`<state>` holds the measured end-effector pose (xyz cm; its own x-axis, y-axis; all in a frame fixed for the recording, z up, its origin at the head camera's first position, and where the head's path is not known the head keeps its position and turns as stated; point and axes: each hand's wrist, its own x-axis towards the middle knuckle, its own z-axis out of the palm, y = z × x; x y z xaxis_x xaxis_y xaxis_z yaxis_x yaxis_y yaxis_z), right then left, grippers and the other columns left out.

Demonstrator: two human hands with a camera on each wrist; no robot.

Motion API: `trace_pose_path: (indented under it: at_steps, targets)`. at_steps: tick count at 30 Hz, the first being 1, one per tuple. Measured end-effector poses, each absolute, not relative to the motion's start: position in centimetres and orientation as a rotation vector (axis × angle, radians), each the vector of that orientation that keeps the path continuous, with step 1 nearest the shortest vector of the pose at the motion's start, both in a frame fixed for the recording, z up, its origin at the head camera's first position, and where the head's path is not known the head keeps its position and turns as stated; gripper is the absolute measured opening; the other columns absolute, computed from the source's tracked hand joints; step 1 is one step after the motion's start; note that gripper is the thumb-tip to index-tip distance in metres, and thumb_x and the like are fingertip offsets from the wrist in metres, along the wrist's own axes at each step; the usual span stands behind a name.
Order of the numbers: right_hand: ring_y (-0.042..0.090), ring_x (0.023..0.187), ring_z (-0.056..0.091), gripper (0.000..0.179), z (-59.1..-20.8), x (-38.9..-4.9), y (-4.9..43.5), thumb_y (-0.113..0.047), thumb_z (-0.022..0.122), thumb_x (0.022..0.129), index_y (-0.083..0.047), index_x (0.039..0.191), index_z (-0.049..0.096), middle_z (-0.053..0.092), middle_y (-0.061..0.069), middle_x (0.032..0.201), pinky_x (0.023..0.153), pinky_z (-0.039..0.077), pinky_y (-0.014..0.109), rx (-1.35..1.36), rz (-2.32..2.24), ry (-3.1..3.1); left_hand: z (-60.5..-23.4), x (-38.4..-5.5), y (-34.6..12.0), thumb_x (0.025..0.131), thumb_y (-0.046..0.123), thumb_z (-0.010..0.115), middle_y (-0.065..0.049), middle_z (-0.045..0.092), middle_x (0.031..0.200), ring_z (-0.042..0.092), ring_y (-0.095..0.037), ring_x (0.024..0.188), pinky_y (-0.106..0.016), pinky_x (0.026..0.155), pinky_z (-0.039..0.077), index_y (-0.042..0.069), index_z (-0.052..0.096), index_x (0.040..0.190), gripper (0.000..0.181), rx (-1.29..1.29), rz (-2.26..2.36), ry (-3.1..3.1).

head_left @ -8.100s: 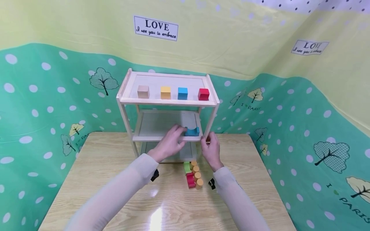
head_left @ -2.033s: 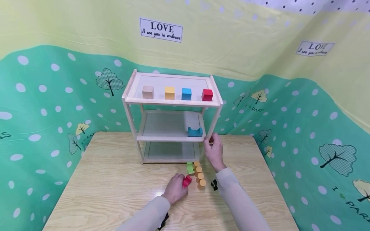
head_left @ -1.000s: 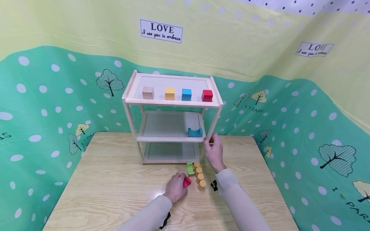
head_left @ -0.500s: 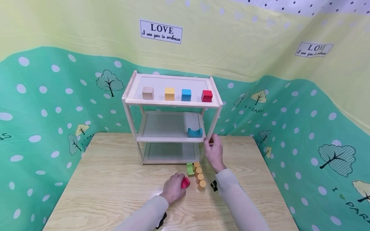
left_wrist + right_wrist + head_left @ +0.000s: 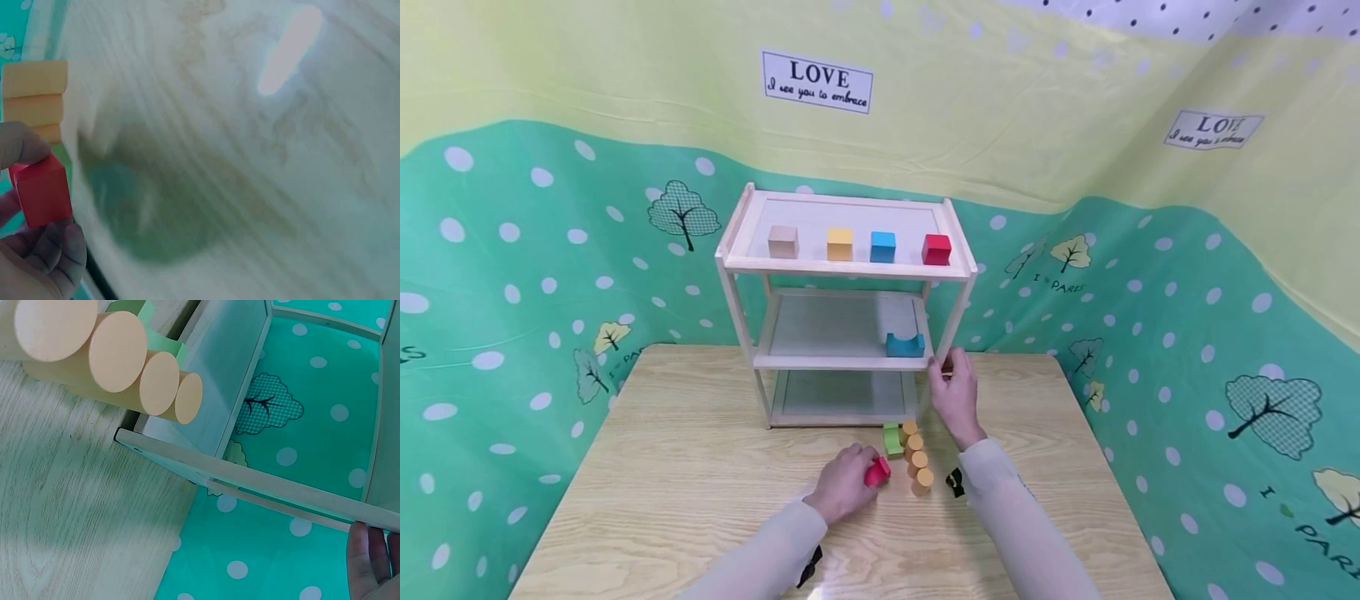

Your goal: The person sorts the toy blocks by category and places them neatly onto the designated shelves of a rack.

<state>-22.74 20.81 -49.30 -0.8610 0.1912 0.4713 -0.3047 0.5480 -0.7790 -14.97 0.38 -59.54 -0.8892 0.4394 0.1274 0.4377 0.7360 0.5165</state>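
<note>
Pinched between opposed digits of the left hand [image 5: 844, 486], the red block [image 5: 877, 472] is held at the lower centre of the head view, left of the row of wooden cylinders [image 5: 922, 479] and just below the green block [image 5: 892, 442]. Whether it is raised from the table [image 5: 662, 467] cannot be told. By the right hand [image 5: 955, 400], the shelf rack [image 5: 835, 268] is gripped at its front post, right of centre.

Handling: from its solid, painted-wood look, the block is judged light, rigid and not fragile. Some slip may be expected on its smooth faces, so moderate, even pressure is advised. Hold is best taken across two opposite sides, as is done at the lower left of the left wrist view, with one flat face left uncovered.

Differences: compared with eight seconds earlier, the red block is no longer set against the cylinders, and the left hand is withdrawn from the blue block [image 5: 906, 345]. Compared with half a second earlier, hand and block are shifted slightly leftward; the right hand's place is unchanged
</note>
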Motion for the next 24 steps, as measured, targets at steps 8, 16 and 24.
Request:
trace_pose_path:
  at_steps: [8, 16, 24]
  targets:
    - [0.019, 0.082, 0.056, 0.01, -49.3, -22.7, 20.9, -0.015, 0.056, 0.094, -0.006, 0.099, 0.054, 0.053, 0.008, 0.091, 0.068, 0.056, 0.035, 0.102, 1.275, -2.268, -57.0, -15.6, -0.7, 0.067, 0.014, 0.076, -0.007, 0.061, 0.106, 0.059, -0.022, 0.094, -0.036, 0.078, 0.054, 0.007, 0.063, 0.114, 0.049, 0.759, 0.851, 2.917]
    - [0.018, 0.082, 0.056, 0.011, -49.3, -22.8, 20.9, -0.017, 0.056, 0.094, -0.007, 0.099, 0.054, 0.053, 0.006, 0.091, 0.068, 0.056, 0.033, 0.107, 1.258, -2.27, -54.5, -16.3, -1.8, 0.069, 0.015, 0.075, -0.002, 0.059, 0.097, 0.054, -0.013, 0.081, -0.027, 0.066, 0.049, 0.008, 0.062, 0.114, 0.047, 0.792, 0.839, 2.909]
    - [0.019, 0.082, 0.056, 0.011, -49.5, -22.8, 20.9, -0.017, 0.056, 0.094, -0.007, 0.099, 0.054, 0.053, 0.006, 0.09, 0.068, 0.056, 0.033, 0.11, 1.261, -2.268, -51.8, -16.5, -2.5, 0.07, 0.016, 0.075, -0.003, 0.06, 0.1, 0.055, -0.014, 0.082, -0.028, 0.067, 0.05, 0.007, 0.062, 0.115, 0.047, 0.823, 0.843, 2.884]
